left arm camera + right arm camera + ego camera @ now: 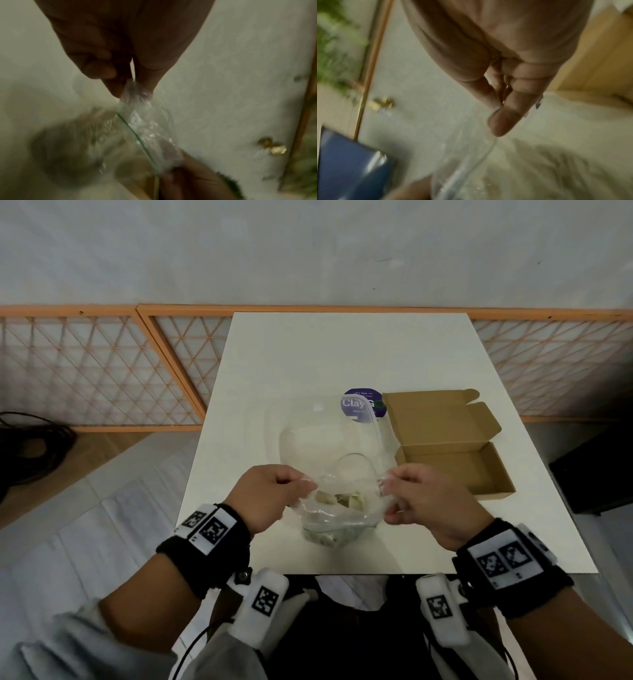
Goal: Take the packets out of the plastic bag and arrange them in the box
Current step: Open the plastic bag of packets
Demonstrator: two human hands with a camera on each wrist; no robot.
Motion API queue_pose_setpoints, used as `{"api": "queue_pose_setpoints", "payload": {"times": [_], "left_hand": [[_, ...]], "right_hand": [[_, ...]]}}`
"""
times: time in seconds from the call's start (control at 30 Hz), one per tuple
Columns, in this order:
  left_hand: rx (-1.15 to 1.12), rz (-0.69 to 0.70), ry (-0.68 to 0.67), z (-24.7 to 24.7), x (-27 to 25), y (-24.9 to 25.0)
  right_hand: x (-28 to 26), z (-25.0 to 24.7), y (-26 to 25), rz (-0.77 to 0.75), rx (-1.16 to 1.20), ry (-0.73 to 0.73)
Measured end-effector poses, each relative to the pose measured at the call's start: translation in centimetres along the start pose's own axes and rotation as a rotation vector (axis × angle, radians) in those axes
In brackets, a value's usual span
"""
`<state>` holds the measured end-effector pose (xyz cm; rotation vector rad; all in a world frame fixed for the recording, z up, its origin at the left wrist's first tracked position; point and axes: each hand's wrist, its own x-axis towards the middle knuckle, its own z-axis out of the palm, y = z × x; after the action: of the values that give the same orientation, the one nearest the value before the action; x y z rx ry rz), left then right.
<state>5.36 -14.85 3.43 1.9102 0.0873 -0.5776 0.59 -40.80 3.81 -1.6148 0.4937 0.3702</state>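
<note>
A clear plastic bag [337,501] hangs between my two hands over the near part of the white table [274,371], its mouth pulled wide. Pale packets [339,501] lie bunched at its bottom. My left hand [274,491] pinches the bag's left rim, seen close in the left wrist view as crumpled film [137,97] between thumb and finger. At the bag's right rim my right hand [421,494] pinches the other side; in the blurred right wrist view its fingers [505,119] curl at the bag's thin edge. An open brown cardboard box [455,463] sits right of the bag, nothing visible inside.
A round purple sticker or lid [363,405] with white lettering lies on the table behind the bag, beside the box's raised flap [435,416]. An orange lattice panel [102,371] leans along the wall behind the table. Black cables [30,450] lie on the floor at left.
</note>
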Motion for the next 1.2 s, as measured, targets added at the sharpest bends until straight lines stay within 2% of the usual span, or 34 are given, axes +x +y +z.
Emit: {"api": "queue_pose_setpoints", "payload": {"times": [0.07, 0.2, 0.33, 0.43, 0.5, 0.6, 0.73, 0.83, 0.97, 1.1, 1.2], "left_hand": [[-0.229, -0.063, -0.078, 0.5, -0.4, 0.8], [-0.732, -0.255, -0.180, 1.5, -0.1, 1.9], [-0.939, -0.396, -0.220, 1.8, 0.8, 2.3], [-0.951, -0.429, -0.176, 2.5, 0.9, 1.7], [-0.913, -0.433, -0.192, 2.9, 0.8, 1.2], [-0.817, -0.429, -0.195, 3.1, 0.8, 0.4], [-0.734, -0.376, -0.092, 3.1, 1.1, 0.2], [-0.743, -0.362, -0.047, 2.6, 1.6, 0.6], [-0.805, -0.446, -0.094, 1.8, 2.3, 1.3], [-0.808, -0.428, -0.099, 1.5, 2.3, 1.6], [-0.906, -0.414, -0.137, 1.4, 2.0, 1.9]], "right_hand": [[0.2, -0.6, -0.5, 0.034, 0.162, -0.025], [0.3, -1.2, -0.4, -0.034, 0.049, 0.019], [0.0, -0.6, 0.6, -0.042, -0.035, 0.030], [0.2, -0.1, 1.1, -0.009, 0.041, 0.045], [0.5, -0.1, 1.0, 0.075, 0.259, 0.021], [0.6, -0.2, 0.6, 0.189, 0.633, -0.088], [-0.1, 0.2, -0.3, 0.226, 0.801, -0.228], [-0.6, 0.4, -0.8, 0.225, 0.703, -0.357], [-0.6, 0.1, -0.8, 0.232, 0.554, -0.390], [-0.4, -0.2, 0.0, 0.083, 0.468, -0.318], [-0.4, 0.0, 0.4, -0.038, 0.293, -0.258]]}}
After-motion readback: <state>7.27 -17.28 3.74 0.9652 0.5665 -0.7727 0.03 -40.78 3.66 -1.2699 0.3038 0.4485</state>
